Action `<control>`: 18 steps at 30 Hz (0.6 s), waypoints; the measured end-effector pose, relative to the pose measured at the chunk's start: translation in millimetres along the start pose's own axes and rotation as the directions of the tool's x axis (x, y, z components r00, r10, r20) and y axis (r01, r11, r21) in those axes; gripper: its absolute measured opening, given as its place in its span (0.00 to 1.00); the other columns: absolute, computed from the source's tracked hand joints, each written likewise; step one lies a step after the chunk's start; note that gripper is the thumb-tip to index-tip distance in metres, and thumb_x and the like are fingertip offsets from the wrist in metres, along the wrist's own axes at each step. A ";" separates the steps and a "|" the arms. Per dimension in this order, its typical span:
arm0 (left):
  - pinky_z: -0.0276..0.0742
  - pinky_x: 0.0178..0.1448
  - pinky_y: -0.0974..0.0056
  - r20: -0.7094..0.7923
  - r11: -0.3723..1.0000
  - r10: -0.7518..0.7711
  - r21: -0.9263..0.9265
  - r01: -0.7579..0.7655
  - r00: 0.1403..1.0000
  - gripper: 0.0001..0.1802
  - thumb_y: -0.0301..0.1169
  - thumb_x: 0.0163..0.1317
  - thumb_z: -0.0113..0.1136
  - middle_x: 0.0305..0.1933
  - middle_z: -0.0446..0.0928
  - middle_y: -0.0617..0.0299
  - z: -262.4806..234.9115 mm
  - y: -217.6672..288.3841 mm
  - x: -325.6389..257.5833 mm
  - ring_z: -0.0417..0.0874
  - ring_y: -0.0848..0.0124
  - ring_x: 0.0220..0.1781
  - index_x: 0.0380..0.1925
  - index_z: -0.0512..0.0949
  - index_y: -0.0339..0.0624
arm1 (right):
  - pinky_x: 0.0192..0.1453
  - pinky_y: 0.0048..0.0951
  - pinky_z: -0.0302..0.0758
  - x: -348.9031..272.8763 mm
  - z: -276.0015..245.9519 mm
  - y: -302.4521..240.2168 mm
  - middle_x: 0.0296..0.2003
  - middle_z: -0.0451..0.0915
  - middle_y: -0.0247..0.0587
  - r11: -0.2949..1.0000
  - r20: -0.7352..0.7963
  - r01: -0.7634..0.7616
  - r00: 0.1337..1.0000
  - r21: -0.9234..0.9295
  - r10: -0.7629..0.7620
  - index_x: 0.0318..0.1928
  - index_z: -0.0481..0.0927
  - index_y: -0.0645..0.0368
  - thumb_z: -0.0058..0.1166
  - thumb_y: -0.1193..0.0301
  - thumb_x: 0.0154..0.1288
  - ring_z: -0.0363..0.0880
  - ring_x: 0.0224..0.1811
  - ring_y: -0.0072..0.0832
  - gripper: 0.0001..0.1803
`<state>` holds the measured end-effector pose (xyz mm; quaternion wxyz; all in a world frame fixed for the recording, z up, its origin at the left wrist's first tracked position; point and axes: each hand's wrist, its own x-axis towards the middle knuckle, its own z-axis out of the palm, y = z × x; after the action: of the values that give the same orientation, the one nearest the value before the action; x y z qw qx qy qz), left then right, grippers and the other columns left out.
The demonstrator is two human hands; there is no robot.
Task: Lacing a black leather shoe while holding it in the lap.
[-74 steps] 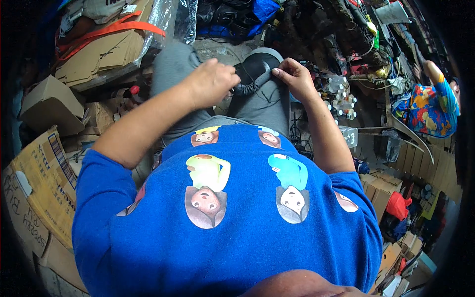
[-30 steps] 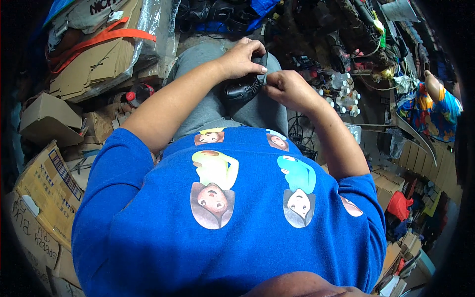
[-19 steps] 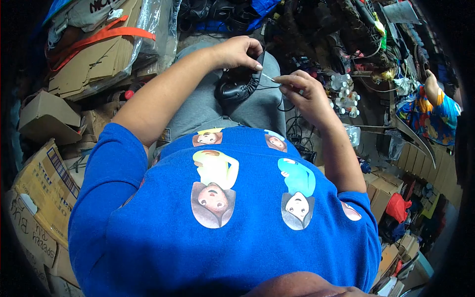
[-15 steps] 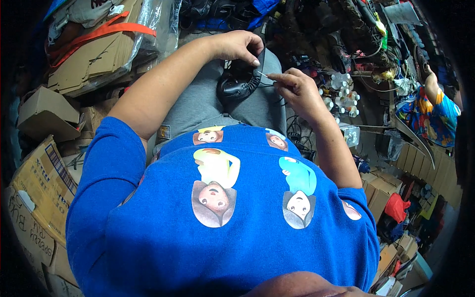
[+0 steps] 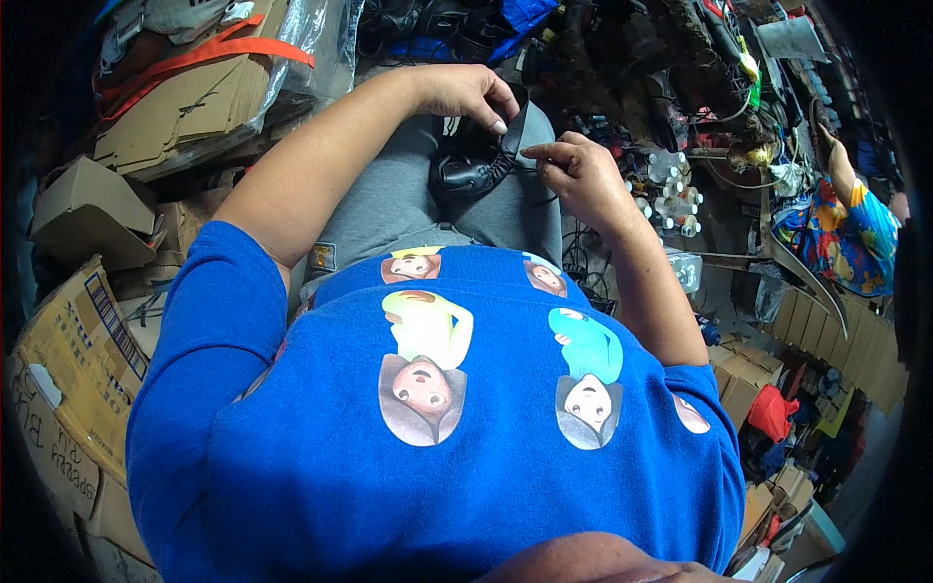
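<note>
A black shoe (image 5: 465, 176) lies across my grey-trousered lap, its toe part toward my body and a dark flap or upper edge raised on the far side. My left hand (image 5: 474, 95) is closed on the far part of the shoe, thumb pointing down over its edge. My right hand (image 5: 575, 167) is at the shoe's right side, index finger and thumb pinched close to the edge. A thin needle-like tool showed in these fingers a moment ago; the fingers and shoe now mostly hide it. Dark thread or cord hangs below the right fingers.
Several capped clear bottles (image 5: 677, 194) stand right of my knee. Flattened cardboard (image 5: 190, 112) with an orange strap and an open carton (image 5: 92, 214) lie at left. A curved metal piece (image 5: 812, 277) juts out at right, near another person's colourful sleeve (image 5: 880, 243).
My right fingers have come slightly closer to the shoe's edge, and the pale needle-like tool has gone from sight. The shoe's raised dark edge stands more open. The other person's arm has shifted.
</note>
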<state>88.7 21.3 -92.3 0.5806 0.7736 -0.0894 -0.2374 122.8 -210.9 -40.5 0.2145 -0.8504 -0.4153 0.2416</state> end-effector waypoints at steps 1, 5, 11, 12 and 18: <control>0.71 0.53 0.67 0.001 1.000 0.001 -0.001 -0.001 1.000 0.20 0.33 0.52 0.67 0.38 0.81 0.62 -1.1 -0.2 0.5 0.78 0.74 0.42 0.45 0.80 0.37 | 0.40 0.35 0.75 0.0 -0.1 -1.2 0.29 0.75 0.45 1.000 0.000 -0.002 1.000 0.000 0.002 0.43 0.85 0.54 0.51 0.74 0.55 0.78 0.33 0.37 0.15; 0.70 0.56 0.68 0.081 0.999 -0.023 0.047 0.019 0.996 0.23 0.31 0.53 0.63 0.43 0.82 0.61 -3.6 2.6 -2.6 0.78 0.74 0.45 0.52 0.78 0.38 | 0.42 0.36 0.76 -0.9 -0.5 -11.0 0.30 0.76 0.46 0.999 -0.005 -0.027 1.000 -0.046 0.026 0.42 0.85 0.54 0.51 0.73 0.55 0.79 0.35 0.39 0.15; 0.71 0.55 0.69 0.086 0.998 -0.039 0.054 0.035 0.995 0.24 0.30 0.55 0.61 0.43 0.82 0.61 -4.0 -0.3 -1.7 0.79 0.74 0.45 0.53 0.77 0.38 | 0.43 0.36 0.76 -0.3 4.0 -9.2 0.31 0.76 0.46 0.998 -0.025 -0.018 1.000 -0.066 0.017 0.43 0.85 0.53 0.53 0.73 0.55 0.79 0.35 0.40 0.14; 0.71 0.55 0.69 0.085 0.998 -0.038 0.056 0.033 0.996 0.23 0.30 0.55 0.61 0.44 0.82 0.60 -4.0 0.1 -1.8 0.79 0.74 0.45 0.53 0.77 0.37 | 0.42 0.36 0.76 -0.7 5.6 -8.2 0.31 0.76 0.45 0.997 -0.048 0.013 0.999 -0.079 -0.017 0.43 0.85 0.52 0.54 0.73 0.55 0.79 0.35 0.40 0.14; 0.71 0.55 0.68 0.083 0.999 -0.042 -0.007 0.043 0.996 0.23 0.29 0.55 0.62 0.43 0.82 0.59 -3.2 -2.3 0.9 0.79 0.73 0.44 0.52 0.77 0.36 | 0.41 0.36 0.76 -0.6 5.6 2.2 0.30 0.76 0.44 1.000 -0.048 0.006 0.999 -0.004 -0.006 0.43 0.85 0.51 0.55 0.75 0.55 0.78 0.34 0.40 0.14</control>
<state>90.7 24.3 -94.1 0.5746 0.7622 -0.0959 -0.2821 120.6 -211.8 -46.0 0.2235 -0.8552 -0.4129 0.2196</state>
